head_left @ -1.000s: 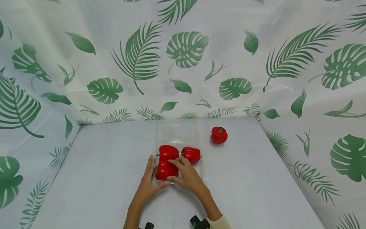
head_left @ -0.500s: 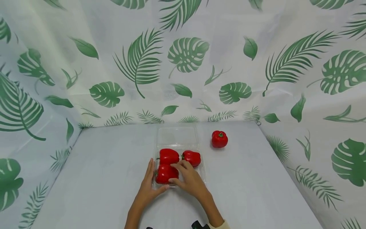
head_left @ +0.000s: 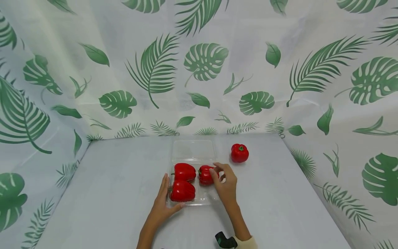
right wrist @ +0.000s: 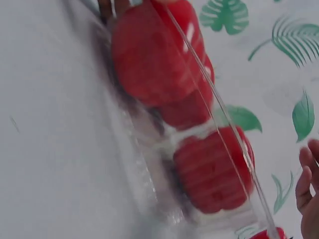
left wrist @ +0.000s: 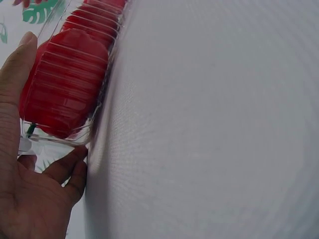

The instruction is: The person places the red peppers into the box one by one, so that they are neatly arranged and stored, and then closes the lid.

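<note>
A clear plastic clamshell container (head_left: 203, 201) holds three red bell peppers. Two lie on their sides at its left, the back one (head_left: 185, 172) behind the front one (head_left: 182, 191); the third pepper (head_left: 206, 175) is at the back right. My left hand (head_left: 162, 204) rests at the container's front left corner, straight fingers along the left side and thumb by the front edge. Over the right side hovers my right hand (head_left: 228, 183), thumb and fingers spread beside the third pepper. The right wrist view shows that hand (right wrist: 310, 184) apart from the peppers.
Behind the container its clear lid (head_left: 193, 149) lies folded back on the white table (head_left: 124, 173). Another red bell pepper (head_left: 239, 153) stands upright on the table at the back right. A leaf-patterned cloth (head_left: 199, 69) hangs behind and at the sides.
My right hand has let go of the front left pepper and moved right and back to the third pepper. The left hand stays at the corner. The head view has tilted slightly up.
</note>
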{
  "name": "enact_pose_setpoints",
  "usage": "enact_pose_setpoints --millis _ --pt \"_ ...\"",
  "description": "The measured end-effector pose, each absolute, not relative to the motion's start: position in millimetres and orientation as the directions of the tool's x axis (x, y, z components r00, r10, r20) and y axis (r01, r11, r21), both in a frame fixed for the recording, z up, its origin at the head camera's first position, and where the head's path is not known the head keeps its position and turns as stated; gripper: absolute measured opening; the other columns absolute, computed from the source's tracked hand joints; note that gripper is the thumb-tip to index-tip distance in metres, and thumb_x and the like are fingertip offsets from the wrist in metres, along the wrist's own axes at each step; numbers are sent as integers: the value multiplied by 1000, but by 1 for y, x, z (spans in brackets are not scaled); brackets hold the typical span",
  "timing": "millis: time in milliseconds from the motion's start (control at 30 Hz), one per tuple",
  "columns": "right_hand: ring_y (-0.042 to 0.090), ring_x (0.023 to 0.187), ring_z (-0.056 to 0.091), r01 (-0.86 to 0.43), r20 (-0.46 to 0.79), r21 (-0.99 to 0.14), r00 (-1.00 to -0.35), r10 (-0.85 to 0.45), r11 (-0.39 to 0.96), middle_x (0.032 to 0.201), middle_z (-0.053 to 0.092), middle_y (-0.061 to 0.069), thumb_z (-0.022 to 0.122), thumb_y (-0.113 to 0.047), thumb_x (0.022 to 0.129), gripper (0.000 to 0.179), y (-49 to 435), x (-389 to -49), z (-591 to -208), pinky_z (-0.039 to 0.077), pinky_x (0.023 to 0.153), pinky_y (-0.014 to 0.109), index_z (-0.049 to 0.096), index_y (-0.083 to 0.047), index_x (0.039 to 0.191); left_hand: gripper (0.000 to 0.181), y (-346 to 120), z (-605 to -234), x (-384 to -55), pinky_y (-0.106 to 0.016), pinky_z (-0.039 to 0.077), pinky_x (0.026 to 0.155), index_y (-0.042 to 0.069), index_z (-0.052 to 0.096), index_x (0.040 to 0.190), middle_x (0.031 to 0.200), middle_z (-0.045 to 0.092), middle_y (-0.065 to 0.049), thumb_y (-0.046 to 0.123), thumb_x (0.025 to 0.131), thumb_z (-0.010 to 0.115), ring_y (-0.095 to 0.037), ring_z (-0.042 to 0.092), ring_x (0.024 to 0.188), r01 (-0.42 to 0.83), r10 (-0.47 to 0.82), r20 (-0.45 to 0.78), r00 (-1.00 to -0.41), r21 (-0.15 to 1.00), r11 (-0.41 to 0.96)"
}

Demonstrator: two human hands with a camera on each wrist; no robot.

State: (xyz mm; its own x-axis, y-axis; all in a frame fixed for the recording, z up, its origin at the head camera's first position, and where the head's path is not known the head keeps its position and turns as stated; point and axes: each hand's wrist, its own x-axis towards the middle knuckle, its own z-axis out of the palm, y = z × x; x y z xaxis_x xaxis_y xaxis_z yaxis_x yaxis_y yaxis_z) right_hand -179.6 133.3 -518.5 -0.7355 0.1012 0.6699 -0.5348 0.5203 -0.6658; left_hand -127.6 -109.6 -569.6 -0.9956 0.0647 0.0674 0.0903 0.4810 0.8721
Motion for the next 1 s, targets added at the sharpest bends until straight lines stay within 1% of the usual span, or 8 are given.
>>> enact_pose_setpoints --millis 200,267,367,467,533,633,800,1000 --pt "20 96 59 -344 557 -807 -714 424 480 109 61 15 71 -17 89 40 158 -192 -526 45 63 7 59 -5 125 116 -109 -568 -126 -50 38 109 22 11 158 166 7 3 52 71 81 -30 16 152 82 72 54 -996 868 489" --pt "23 104 56 -272 495 -847 -714 494 456 117 55 17 72 -23 89 50 166 -196 -528 47 67 11 53 -6 132 116 -109 -567 -127 -50 38 109 23 10 158 166 7 3 52 71 81 -30 16 152 79 72 50 -996 868 490" --pt "25 118 49 -159 392 -896 -721 571 415 131 46 17 73 -30 87 66 176 -203 -531 54 77 28 41 -8 141 117 -109 -567 -127 -52 38 109 24 10 158 166 7 4 51 70 82 -30 16 152 69 67 41 -997 873 483" --pt "29 128 42 -72 298 -927 -737 606 367 141 36 19 73 -34 87 77 185 -210 -535 53 93 48 31 -10 146 117 -110 -568 -127 -52 37 110 26 10 158 166 6 5 52 70 82 -29 15 152 63 69 34 -997 875 479" --pt "32 133 37 -31 243 -941 -757 607 338 145 31 19 73 -35 86 83 190 -216 -537 47 101 55 26 -10 149 116 -110 -568 -127 -52 37 110 27 9 158 166 6 6 53 71 81 -28 15 152 60 73 29 -997 877 477" --pt "35 136 34 27 187 -943 -783 594 333 149 26 20 74 -36 85 89 195 -223 -540 42 108 57 20 -11 151 116 -110 -569 -127 -52 37 110 28 8 158 166 6 7 53 71 81 -28 14 153 56 77 22 -997 880 471" --pt "35 134 36 72 135 -944 -805 577 322 149 26 22 75 -37 84 93 199 -235 -542 43 108 55 17 -12 152 116 -109 -568 -127 -52 39 108 27 8 158 166 8 3 47 71 82 -31 16 152 60 71 30 -997 881 469" --pt "35 131 39 78 94 -959 -819 567 272 146 30 22 76 -34 84 92 201 -246 -547 45 107 53 18 -11 152 116 -108 -567 -126 -51 38 109 27 8 158 166 7 3 50 71 81 -31 15 152 52 66 23 -998 876 480"
